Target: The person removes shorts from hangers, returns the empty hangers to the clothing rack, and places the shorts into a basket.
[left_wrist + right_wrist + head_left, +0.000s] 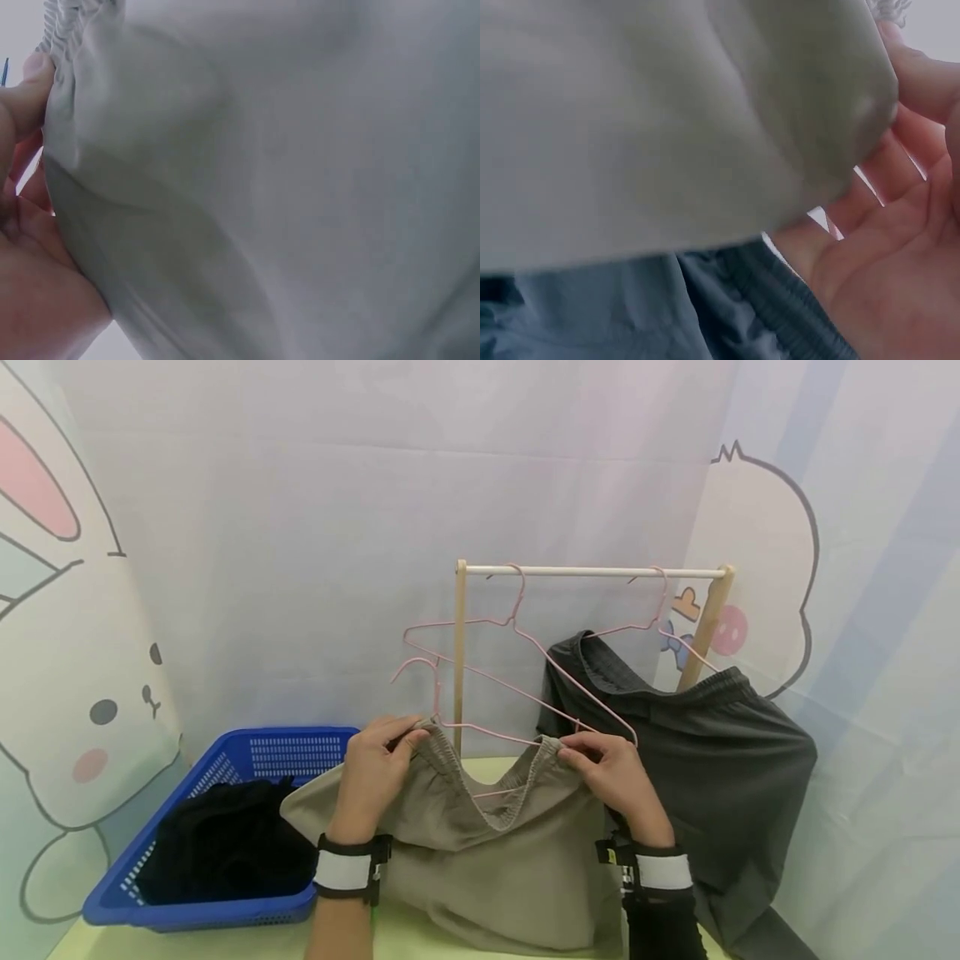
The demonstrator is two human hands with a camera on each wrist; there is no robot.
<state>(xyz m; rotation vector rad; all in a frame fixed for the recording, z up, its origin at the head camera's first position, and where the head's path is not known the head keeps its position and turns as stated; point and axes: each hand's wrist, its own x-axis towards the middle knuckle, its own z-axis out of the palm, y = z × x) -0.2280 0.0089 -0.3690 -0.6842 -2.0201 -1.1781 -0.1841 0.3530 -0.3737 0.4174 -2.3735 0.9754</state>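
Before the clothes rack (pixel 600 572), the left hand (pixel 377 768) and the right hand (pixel 618 774) hold up a khaki elastic-waist garment (pixel 517 885), each pinching one end of its waistband (pixel 452 762). A loose pink wire hanger (pixel 437 697) sits partly inside; seating it appears the step in hand, and the next move probably calls for keeping both ends caught while lifting toward the rack. Left of the rack, a blue basket (pixel 202 912) holds black cloth (pixel 232 843). On the rack hang a bare pink hanger (pixel 514 619) and dark grey trousers (pixel 720 777).

The left fingers (pixel 400 725) and right fingers (pixel 589 741) pinch, apart, both forearms (pixel 340 931) stretched forward.
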